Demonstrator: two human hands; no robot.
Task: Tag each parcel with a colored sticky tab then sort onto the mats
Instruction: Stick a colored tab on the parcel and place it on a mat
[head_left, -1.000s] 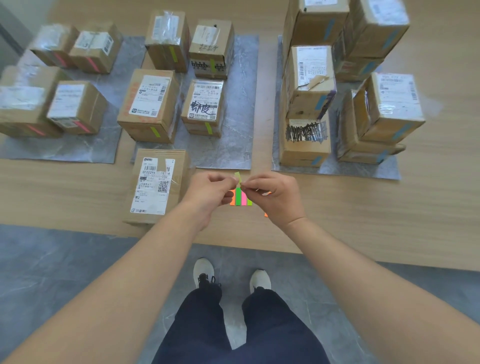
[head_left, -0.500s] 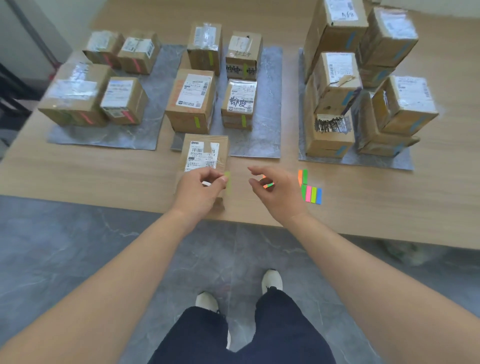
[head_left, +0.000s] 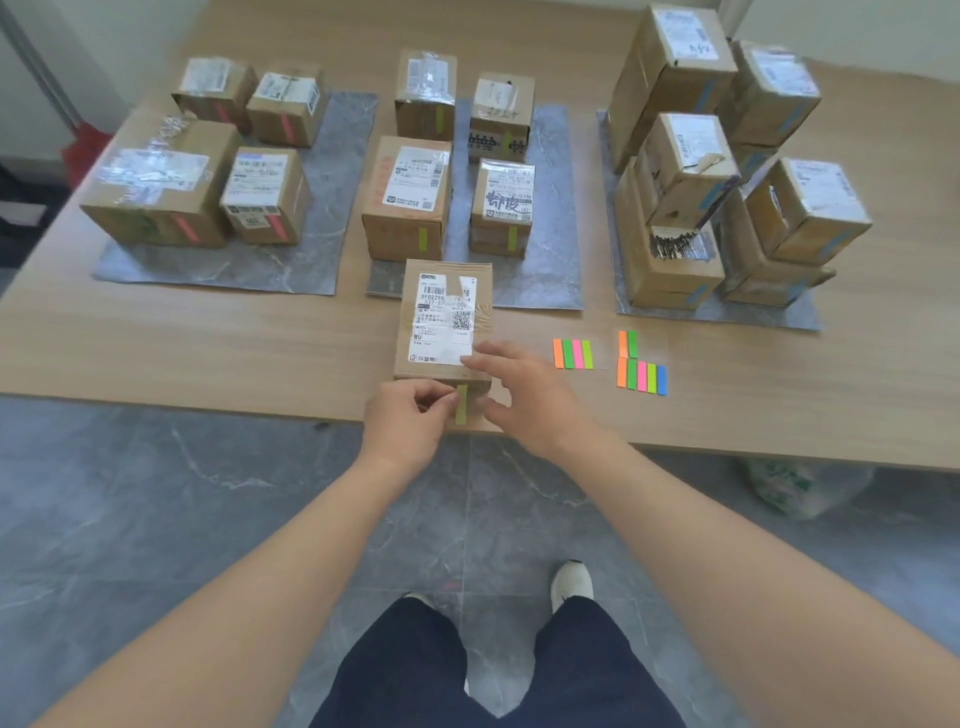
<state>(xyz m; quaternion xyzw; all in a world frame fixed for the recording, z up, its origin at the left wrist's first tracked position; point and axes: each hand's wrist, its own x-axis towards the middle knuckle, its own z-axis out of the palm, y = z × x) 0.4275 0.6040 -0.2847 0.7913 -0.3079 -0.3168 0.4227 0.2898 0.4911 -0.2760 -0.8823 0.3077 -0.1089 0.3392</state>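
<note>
Surface (head_left: 208, 343): pale wood, and it carries every parcel and mat. The front parcel (head_left: 441, 322) lies close to its near edge.
Right mat (head_left: 753, 312): grey, beyond the front parcel and to its right.
Blue-tabbed stack (head_left: 675, 171): parcels piled on the right mat, the tallest group, well apart from the front parcel.
Left mat (head_left: 311, 249): grey, beyond the front parcel and to its left.
Red-tabbed parcels (head_left: 156, 192): four boxes on the left mat.
Middle mat (head_left: 550, 249): grey, straight beyond the front parcel, whose far end reaches the mat's near edge.
Green-tabbed parcels (head_left: 410, 202): four boxes on the middle mat, just beyond the front parcel.
Front parcel: a brown box, white shipping label on top, long side pointing away from the person.
Right hand (head_left: 524, 395): fingers spread and loose, gripping nothing, over the front parcel's near right corner. Blur hides whether it touches.
Left hand (head_left: 410, 421): fingers curled, pinching the yellow-green tab (head_left: 461, 405) at the front parcel's near face.
Larger tab sheet (head_left: 641, 374): orange, green, pink, yellow-green and blue strips, flat to the right of the front parcel.
Smaller tab sheet (head_left: 573, 354): four coloured strips, between the front parcel and the larger sheet.
Yellow-green tab: upright against the front parcel's near face, near the middle.
</note>
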